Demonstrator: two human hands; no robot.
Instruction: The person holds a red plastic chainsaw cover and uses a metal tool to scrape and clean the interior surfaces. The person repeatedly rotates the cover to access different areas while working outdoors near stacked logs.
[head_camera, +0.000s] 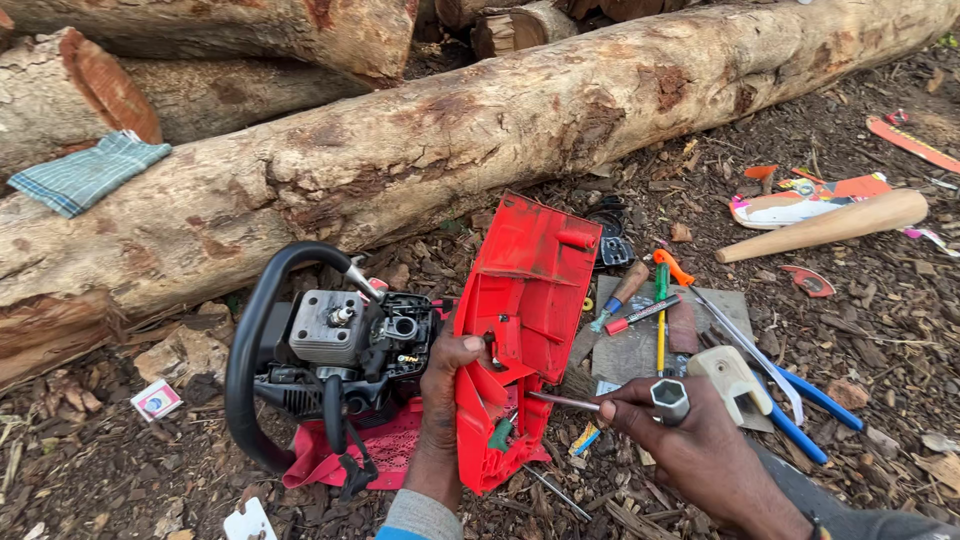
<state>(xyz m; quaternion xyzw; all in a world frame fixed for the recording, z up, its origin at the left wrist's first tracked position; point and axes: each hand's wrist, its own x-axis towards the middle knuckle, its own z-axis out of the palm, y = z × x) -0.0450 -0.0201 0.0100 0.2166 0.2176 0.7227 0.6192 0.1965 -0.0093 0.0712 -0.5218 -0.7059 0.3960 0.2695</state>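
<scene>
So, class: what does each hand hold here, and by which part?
The left hand grips the red plastic cover by its left edge. The right hand holds a metal socket wrench near its socket head.

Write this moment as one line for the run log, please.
left hand: holds red cover upright | right hand: holds socket wrench, tip at cover | engine: exposed beside it | tools: on ground

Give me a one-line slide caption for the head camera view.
Left hand steadies red chainsaw cover; right hand holds socket wrench.
</scene>
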